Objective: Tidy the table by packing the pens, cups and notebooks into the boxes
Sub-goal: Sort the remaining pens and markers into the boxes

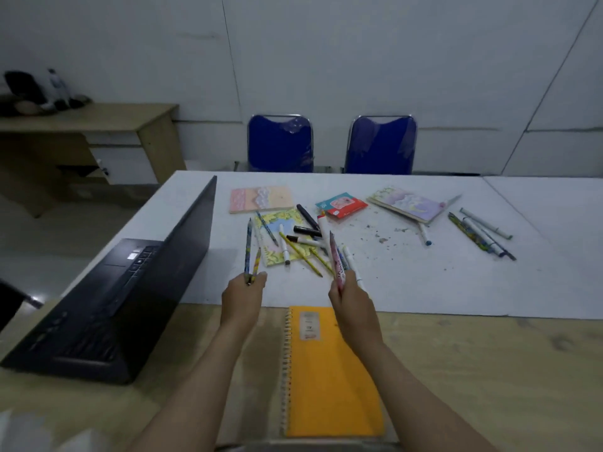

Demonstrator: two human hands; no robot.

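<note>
Head view: both hands are raised above the near part of the table, each gripping writing tools by their lower ends so the tips fan upward and away.

Left hand: fingers curled round two patterned pencils. Holding them at the butt end keeps both parallel and, by judgement, ready to drop into a container together.

Right hand: clenched round a bundle of pens, a pink one foremost with white markers behind it. The exact count cannot be told.

Remaining items on the table:
- A loose pile of pens and pencils lies toward the middle, partly across a yellow-bordered notebook.
- A pink notebook lies toward the far edge, just beyond the pile.
- A lilac notebook lies toward the far edge, to the right.
- A second cluster of markers lies further right, well apart from the pile.
- An orange spiral notebook lies at the near edge, between the forearms.
- A red and teal packet sits between the two far notebooks.
- An open laptop occupies the left edge.

No boxes or cups are in view. Judgement: gathering is in progress; packing is at an early stage, since most pens and all notebooks are unpacked.
</note>
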